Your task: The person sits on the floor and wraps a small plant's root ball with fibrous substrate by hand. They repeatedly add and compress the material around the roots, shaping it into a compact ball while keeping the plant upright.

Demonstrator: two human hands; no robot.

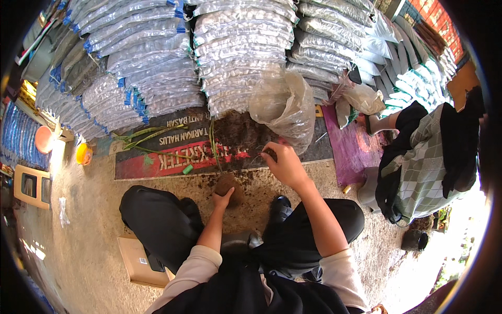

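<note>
My left hand grips the near side of a brown rounded pot low between my knees. A long, narrow green plant rises from the pot and leans away from me. To the right and a little higher, my right hand is closed around a clump of dark soil, apart from the pot. Beyond both hands lies a heap of dark soil on a printed black and red sheet. A crumpled clear plastic bag stands beside the heap, on its right.
Loose long-leaved plants and a small green piece lie at the left. Filled plastic sacks are stacked along the far side. Another person sits at the right. A cardboard box lies by my left leg; soil crumbs dot the floor.
</note>
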